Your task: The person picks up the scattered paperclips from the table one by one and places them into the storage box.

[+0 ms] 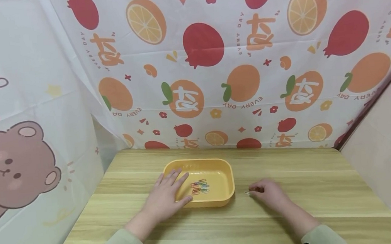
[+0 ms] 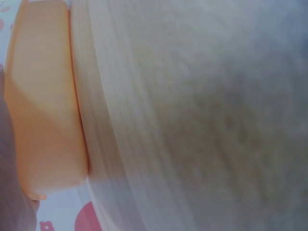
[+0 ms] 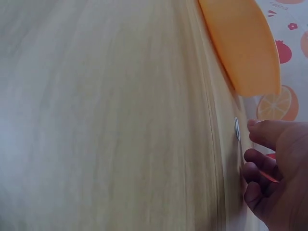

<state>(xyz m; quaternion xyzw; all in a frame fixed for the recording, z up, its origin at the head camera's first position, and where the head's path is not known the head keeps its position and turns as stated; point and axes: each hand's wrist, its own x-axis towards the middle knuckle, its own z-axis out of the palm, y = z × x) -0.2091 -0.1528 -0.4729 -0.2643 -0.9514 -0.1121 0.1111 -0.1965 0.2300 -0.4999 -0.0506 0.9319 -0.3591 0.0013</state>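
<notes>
A yellow plastic tray (image 1: 226,202) stands on the table with several coloured paper clips (image 1: 200,187) lying inside it. My left hand (image 1: 167,196) rests over its left end, fingers spread and fairly straight, thumb across the front rim. In the left wrist view the tray's side wall (image 2: 45,101) shows beside a dark edge of that hand. To the right of the tray, a pale silver paper clip (image 1: 246,192) lies by the fingertips of my right hand (image 1: 269,195). In the right wrist view, a gap separates this clip (image 3: 237,129) from the thumb, and thumb and forefinger are apart.
The wood-grain table (image 1: 205,233) extends around the tray. A fruit-print cloth (image 1: 208,109) hangs behind it, a bear-print cloth (image 1: 21,168) hangs at the left, and a plain pale panel (image 1: 386,151) stands at the right.
</notes>
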